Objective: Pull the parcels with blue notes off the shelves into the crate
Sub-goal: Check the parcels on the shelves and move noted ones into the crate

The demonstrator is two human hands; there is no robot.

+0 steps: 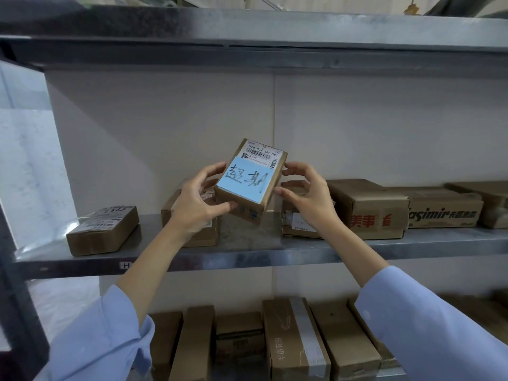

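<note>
1. I hold the parcel (245, 205) up in both hands, clear of the middle shelf (247, 257) and in front of the pale back wall (384, 119).
2. The parcel is a small brown cardboard box, tilted so that its broad face looks back at me.
3. On that face is a blue note (244, 179) with dark handwritten characters. It sits just below a white shipping label (262, 156) with barcodes.
4. My left hand (196, 204) is grasping the parcel: the fingers curl to its left edge and the thumb lies along the lower front edge.
5. My right hand (305, 196) is grasping it too, with curved fingertips and thumb on the right edge.
6. Other boxes stand on the middle shelf. A small flat box (103, 231) lies well to the left, and a brown box (192, 235) sits partly hidden behind my left hand.
7. To the right, a box (298, 225) is half covered by my right hand. Beside it is a box with red characters (368, 210), and then a long box with printed lettering (445, 213).
8. A row of cardboard boxes (297, 339) stands close together on the lower shelf, between my two light blue sleeves (104, 342).
9. The grey metal top shelf (247, 31) runs across above.
</note>
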